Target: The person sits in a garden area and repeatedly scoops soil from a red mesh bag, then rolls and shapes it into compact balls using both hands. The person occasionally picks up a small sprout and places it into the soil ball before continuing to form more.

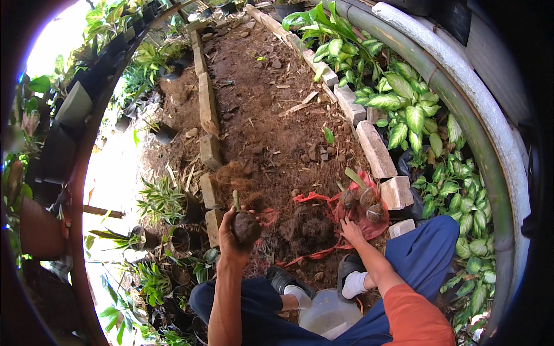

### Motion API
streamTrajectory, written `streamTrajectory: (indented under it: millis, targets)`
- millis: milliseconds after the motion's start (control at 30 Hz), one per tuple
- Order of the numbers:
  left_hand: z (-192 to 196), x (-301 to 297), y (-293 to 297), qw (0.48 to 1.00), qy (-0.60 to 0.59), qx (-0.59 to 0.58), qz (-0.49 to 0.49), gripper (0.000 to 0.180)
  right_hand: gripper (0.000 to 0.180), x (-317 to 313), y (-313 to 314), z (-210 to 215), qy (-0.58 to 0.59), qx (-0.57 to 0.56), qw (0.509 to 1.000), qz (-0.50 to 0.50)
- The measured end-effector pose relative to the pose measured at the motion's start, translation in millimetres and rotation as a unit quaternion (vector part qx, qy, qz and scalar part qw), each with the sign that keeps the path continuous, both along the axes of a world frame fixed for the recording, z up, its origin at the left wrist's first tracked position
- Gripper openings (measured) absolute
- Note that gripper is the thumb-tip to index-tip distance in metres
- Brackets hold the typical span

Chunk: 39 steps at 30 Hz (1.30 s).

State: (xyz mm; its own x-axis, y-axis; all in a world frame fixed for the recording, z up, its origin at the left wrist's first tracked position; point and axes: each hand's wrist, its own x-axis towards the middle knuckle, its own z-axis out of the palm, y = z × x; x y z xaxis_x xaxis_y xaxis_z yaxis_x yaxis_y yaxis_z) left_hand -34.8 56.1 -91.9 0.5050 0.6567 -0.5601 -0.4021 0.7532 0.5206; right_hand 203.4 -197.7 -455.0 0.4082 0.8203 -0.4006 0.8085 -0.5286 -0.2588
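Observation:
My left hand [232, 237] is raised over the soil and shut around a dark, round clump of roots [246, 225] with a short green stem sticking up from it. My right hand [350, 229] reaches forward to a red mesh sack [369, 220] lying on the ground, its fingers touching the sack's near edge. Several brown, round bulbs [362, 200] lie on the sack, and a green leaf pokes out behind them. A heap of brown fibrous husk [310, 229] lies between my two hands.
A dirt bed [271, 109] runs ahead between two rows of pale bricks [375, 149]. Leafy green plants [411, 112] and a curved concrete kerb stand on the right. Potted plants in black pots [173, 236] crowd the left. A translucent plastic container [326, 314] sits between my feet.

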Motion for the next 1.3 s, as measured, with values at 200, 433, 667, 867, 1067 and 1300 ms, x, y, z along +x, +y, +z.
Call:
streamTrajectory:
  millis: [200,433,667,867,1067,1300]
  targets:
    - [-4,-3,2,1.0,-0.017,-0.002,-0.009,0.032,0.04,-1,2,-11,-0.048,-0.023,0.999,0.012]
    - [-6,-4,2,1.0,-0.009,-0.003,0.003,0.031,0.023,8,17,-8,-0.045,-0.057,0.997,0.041]
    - [-4,-6,2,1.0,-0.018,-0.005,0.003,0.027,0.025,17,13,-3,0.358,0.134,0.887,-0.259]
    - [-4,-10,2,1.0,-0.026,-0.016,0.01,0.028,0.024,17,40,29,0.704,0.219,0.456,-0.498]
    - [-6,-13,-1,1.0,0.014,0.004,0.022,0.025,0.03,1,71,63,0.711,0.211,0.422,-0.521]
    - [-27,-15,5,1.0,-0.013,-0.011,0.011,0.023,0.037,-23,103,66,0.654,0.121,0.527,-0.53]
